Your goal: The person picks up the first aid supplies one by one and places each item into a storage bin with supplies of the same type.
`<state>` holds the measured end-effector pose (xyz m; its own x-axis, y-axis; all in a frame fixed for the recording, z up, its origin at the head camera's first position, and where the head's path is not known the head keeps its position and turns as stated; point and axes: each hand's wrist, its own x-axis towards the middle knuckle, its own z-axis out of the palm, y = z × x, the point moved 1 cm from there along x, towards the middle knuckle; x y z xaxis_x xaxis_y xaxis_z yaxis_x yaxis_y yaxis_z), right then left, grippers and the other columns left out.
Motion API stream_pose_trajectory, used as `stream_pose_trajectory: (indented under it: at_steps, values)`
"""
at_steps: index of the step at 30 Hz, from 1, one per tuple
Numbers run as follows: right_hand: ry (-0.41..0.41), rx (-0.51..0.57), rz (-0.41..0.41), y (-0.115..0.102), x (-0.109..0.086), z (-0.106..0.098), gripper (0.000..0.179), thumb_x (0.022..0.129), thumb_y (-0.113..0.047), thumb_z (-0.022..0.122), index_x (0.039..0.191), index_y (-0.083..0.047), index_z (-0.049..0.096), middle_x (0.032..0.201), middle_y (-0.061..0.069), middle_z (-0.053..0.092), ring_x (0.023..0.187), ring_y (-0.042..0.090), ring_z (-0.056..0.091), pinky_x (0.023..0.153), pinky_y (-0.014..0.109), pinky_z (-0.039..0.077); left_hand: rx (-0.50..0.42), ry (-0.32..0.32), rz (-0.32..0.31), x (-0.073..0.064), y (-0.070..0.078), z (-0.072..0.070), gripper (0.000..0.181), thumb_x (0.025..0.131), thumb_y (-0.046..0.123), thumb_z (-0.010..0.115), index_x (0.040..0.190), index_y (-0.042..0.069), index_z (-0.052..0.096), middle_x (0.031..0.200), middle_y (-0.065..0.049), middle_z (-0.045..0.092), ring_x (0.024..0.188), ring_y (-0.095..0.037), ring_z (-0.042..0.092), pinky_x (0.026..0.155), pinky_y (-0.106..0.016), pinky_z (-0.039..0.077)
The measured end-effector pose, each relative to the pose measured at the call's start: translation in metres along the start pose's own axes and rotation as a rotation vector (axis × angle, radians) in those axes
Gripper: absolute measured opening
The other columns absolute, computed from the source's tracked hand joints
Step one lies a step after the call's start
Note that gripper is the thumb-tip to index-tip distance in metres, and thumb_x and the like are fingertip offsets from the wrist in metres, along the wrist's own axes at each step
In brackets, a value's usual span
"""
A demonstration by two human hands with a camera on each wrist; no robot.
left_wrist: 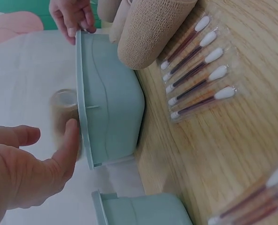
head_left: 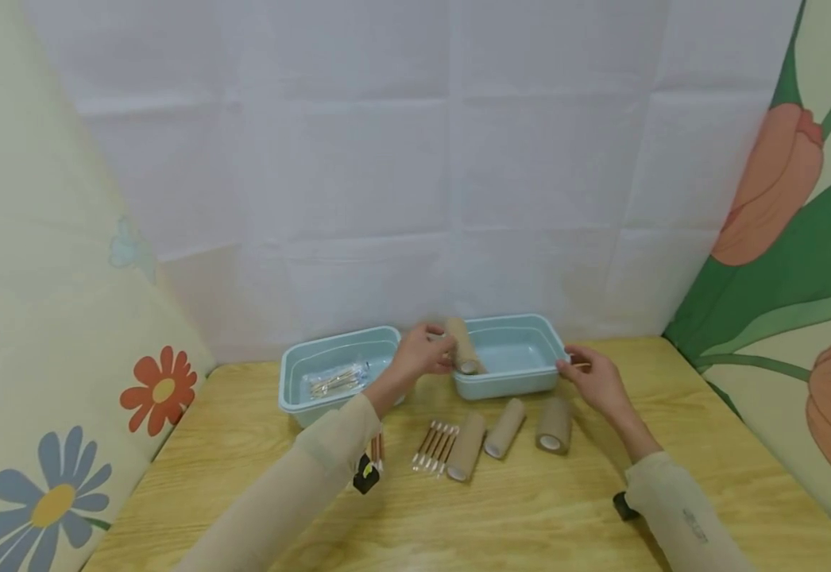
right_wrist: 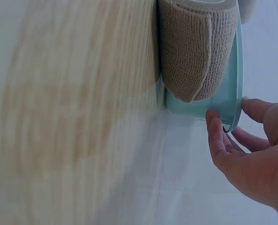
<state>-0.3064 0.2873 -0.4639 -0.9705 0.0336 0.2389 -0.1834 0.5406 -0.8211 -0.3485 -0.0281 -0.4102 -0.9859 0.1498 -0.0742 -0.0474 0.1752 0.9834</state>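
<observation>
My left hand (head_left: pixel 426 351) is at the left end of the right light-blue plastic bin (head_left: pixel 512 386). A tan bandage roll (head_left: pixel 462 343) leans there by the rim. In the left wrist view one fingertip touches this roll, blurred, while another digit stands apart from it. My right hand (head_left: pixel 597 383) pinches the bin's right corner, thumb on one side of the rim and fingers on the other. In front of the bin lie three more bandage rolls: a left one (head_left: pixel 466 446), a middle one (head_left: pixel 505 429) and a thick right one (head_left: pixel 554 426).
The left light-blue bin (head_left: pixel 304 411) holds clear packets of thin sticks (head_left: pixel 337 381). A strip of brown-stemmed cotton swabs (head_left: pixel 434 446) lies beside the left roll. More swabs (head_left: pixel 377 451) show partly behind the left sleeve. A white cloth (head_left: pixel 372 175) hangs behind the wooden table (head_left: pixel 530 520).
</observation>
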Motion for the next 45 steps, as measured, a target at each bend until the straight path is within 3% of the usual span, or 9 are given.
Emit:
stream_pose_trajectory:
  at_steps: [4,10,16,22,26,30,36,45]
  values:
    - [-0.001,0.008,0.005,-0.001,0.001,0.001,0.047,0.101,-0.017,0.065,0.137,0.011,0.055,0.123,0.032,0.061,0.107,0.044,0.063,0.084,0.044,0.056,0.008,-0.002,-0.007,0.000,-0.002,0.000,0.046,0.099,0.016,0.066,0.136,-0.007,0.048,0.116,-0.028,0.060,0.082,-0.032,0.069,0.072,-0.037,0.061]
    - [-0.003,-0.002,0.004,-0.001,0.002,0.002,0.046,0.102,-0.018,0.065,0.136,0.011,0.055,0.122,0.032,0.062,0.108,0.044,0.063,0.084,0.045,0.056,0.040,-0.007,0.030,-0.003,-0.005,-0.001,0.039,0.099,0.012,0.063,0.132,-0.007,0.052,0.117,-0.032,0.061,0.076,-0.026,0.067,0.067,-0.034,0.060]
    - [-0.002,-0.009,-0.004,-0.001,0.002,0.002,0.046,0.102,-0.019,0.065,0.136,0.011,0.055,0.123,0.032,0.061,0.109,0.044,0.062,0.086,0.048,0.055,0.101,-0.003,0.061,-0.010,-0.003,-0.001,0.036,0.096,0.009,0.062,0.129,-0.005,0.057,0.109,-0.027,0.065,0.075,-0.024,0.067,0.064,-0.031,0.059]
    - [-0.002,-0.010,-0.003,-0.003,-0.001,0.000,0.046,0.102,-0.020,0.065,0.136,0.011,0.055,0.122,0.032,0.062,0.109,0.045,0.061,0.086,0.048,0.055,0.134,-0.034,0.097,-0.022,-0.002,0.001,0.031,0.096,0.007,0.061,0.125,-0.005,0.058,0.101,-0.023,0.066,0.084,-0.034,0.068,0.068,-0.036,0.060]
    - [-0.008,-0.005,0.006,-0.003,-0.001,0.000,0.046,0.102,-0.019,0.065,0.137,0.010,0.055,0.123,0.032,0.061,0.110,0.045,0.061,0.086,0.047,0.055,0.115,-0.080,0.081,-0.033,-0.008,0.001,0.031,0.098,0.010,0.060,0.125,-0.005,0.058,0.103,-0.023,0.066,0.089,-0.037,0.068,0.068,-0.034,0.060]
    - [-0.016,-0.002,0.013,-0.004,0.000,0.000,0.048,0.103,-0.020,0.064,0.138,0.010,0.054,0.125,0.032,0.060,0.112,0.045,0.060,0.086,0.047,0.055,0.122,-0.125,0.044,-0.045,-0.016,0.001,0.031,0.099,0.012,0.060,0.124,-0.006,0.059,0.107,-0.025,0.066,0.084,-0.028,0.068,0.069,-0.033,0.060]
    - [-0.007,0.007,-0.004,-0.003,0.001,0.000,0.047,0.102,-0.020,0.065,0.137,0.011,0.055,0.123,0.032,0.061,0.110,0.045,0.061,0.086,0.046,0.055,0.159,-0.168,0.063,-0.057,-0.028,-0.001,0.028,0.099,0.012,0.061,0.122,-0.004,0.060,0.106,-0.022,0.066,0.085,-0.031,0.068,0.070,-0.038,0.059]
    - [-0.015,0.004,0.012,-0.003,0.000,0.001,0.047,0.102,-0.020,0.065,0.137,0.011,0.054,0.124,0.033,0.060,0.110,0.045,0.061,0.086,0.045,0.055,0.124,-0.230,0.069,-0.076,-0.047,0.002,0.034,0.098,0.009,0.060,0.126,-0.009,0.056,0.101,-0.019,0.065,0.082,-0.034,0.067,0.066,-0.040,0.059]
